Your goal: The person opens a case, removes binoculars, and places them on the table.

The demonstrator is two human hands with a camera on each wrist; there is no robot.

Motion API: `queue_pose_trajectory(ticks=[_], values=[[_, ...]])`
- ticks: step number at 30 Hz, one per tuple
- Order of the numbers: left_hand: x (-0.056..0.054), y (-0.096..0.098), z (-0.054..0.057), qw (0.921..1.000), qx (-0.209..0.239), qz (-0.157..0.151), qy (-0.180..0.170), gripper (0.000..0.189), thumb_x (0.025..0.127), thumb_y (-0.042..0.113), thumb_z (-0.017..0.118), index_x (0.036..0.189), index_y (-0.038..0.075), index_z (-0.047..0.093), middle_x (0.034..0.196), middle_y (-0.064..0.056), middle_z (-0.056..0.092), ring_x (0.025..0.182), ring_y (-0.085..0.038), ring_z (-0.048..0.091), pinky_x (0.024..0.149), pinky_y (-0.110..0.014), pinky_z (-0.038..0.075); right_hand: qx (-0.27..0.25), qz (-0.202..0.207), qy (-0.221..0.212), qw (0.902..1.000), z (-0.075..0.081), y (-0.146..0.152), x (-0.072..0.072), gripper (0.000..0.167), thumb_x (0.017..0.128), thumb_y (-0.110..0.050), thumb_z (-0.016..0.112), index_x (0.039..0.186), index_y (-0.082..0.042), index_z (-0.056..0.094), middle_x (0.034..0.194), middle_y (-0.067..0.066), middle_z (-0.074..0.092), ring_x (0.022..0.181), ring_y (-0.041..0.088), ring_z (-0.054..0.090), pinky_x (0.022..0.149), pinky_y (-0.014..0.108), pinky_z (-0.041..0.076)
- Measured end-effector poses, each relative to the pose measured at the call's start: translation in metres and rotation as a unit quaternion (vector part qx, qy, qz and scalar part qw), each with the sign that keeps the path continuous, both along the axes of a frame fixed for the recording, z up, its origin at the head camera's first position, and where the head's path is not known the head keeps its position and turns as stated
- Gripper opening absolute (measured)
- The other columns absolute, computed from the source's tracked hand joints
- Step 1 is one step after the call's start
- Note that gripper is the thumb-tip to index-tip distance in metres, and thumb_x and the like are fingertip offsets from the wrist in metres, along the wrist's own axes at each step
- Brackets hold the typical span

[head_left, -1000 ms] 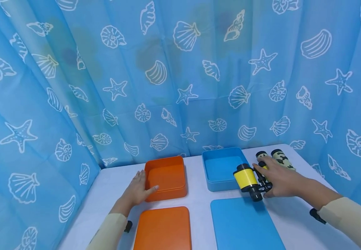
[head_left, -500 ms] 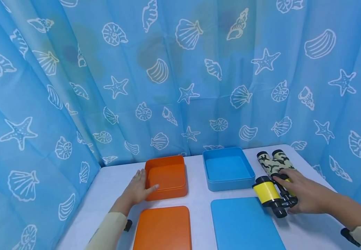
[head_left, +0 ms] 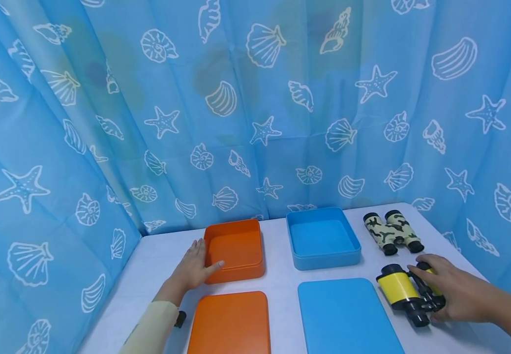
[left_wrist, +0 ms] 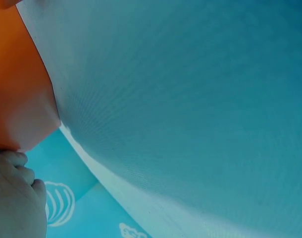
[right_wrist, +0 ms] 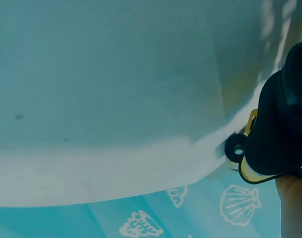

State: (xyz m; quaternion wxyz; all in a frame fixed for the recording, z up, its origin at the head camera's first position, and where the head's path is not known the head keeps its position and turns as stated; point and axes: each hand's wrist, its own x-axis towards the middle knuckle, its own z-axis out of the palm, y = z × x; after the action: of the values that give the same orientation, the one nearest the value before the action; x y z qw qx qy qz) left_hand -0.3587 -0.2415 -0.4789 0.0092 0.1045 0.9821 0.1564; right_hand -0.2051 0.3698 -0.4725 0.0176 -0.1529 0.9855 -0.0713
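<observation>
My right hand [head_left: 463,292] grips the right barrel of a pair of yellow and black binoculars [head_left: 398,287], to the right of the blue lid; whether they touch the table I cannot tell. Their black end [right_wrist: 277,129] shows at the right edge of the right wrist view. Just behind them lies a pair of camouflage binoculars [head_left: 392,230]. My left hand [head_left: 192,268], fingers extended, touches the left wall of an orange open box [head_left: 237,273]. In the left wrist view that box [left_wrist: 22,89] fills the left edge, fingers [left_wrist: 25,173] against it.
A blue open box [head_left: 326,262] stands left of the camouflage binoculars. On the white table [head_left: 282,314], an orange lid [head_left: 230,324] lies in front of the orange box and a blue lid [head_left: 345,314] in front of the blue box. A shell-patterned blue curtain [head_left: 277,98] closes off the back and sides.
My right hand has carried the yellow binoculars rightward and nearer, away from the blue box's front right corner, uncovering the camouflage binoculars. My left hand has stayed at the orange box.
</observation>
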Motion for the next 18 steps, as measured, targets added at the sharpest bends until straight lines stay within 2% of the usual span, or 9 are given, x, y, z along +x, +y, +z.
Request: queue_pose_trajectory(ticks=[7,18], values=[[0.002,-0.001,-0.002,1.0000,-0.004,-0.004,0.008,0.113,0.082,0.077,0.050,0.155,0.002,0.009,0.160,-0.018,0.013,0.146,-0.039,0.008,0.111,-0.061,0.016,0.011,-0.031,-0.025,0.9991,-0.008,0.001,0.005,0.109,0.048,-0.064,0.085,0.139,-0.012,0.054,0.139,0.022,0.036,0.121,0.051,0.038,0.084,0.071,0.042],[0.001,0.000,-0.001,1.0000,-0.003,0.001,0.003,0.114,0.081,0.078,0.049,0.155,0.002,0.009,0.161,-0.017,0.012,0.146,-0.038,0.006,0.111,-0.062,0.016,0.008,-0.044,-0.025,0.9987,-0.018,0.012,0.012,0.106,0.048,-0.061,0.084,0.136,-0.010,0.055,0.137,0.024,0.035,0.119,0.051,0.039,0.080,0.073,0.042]])
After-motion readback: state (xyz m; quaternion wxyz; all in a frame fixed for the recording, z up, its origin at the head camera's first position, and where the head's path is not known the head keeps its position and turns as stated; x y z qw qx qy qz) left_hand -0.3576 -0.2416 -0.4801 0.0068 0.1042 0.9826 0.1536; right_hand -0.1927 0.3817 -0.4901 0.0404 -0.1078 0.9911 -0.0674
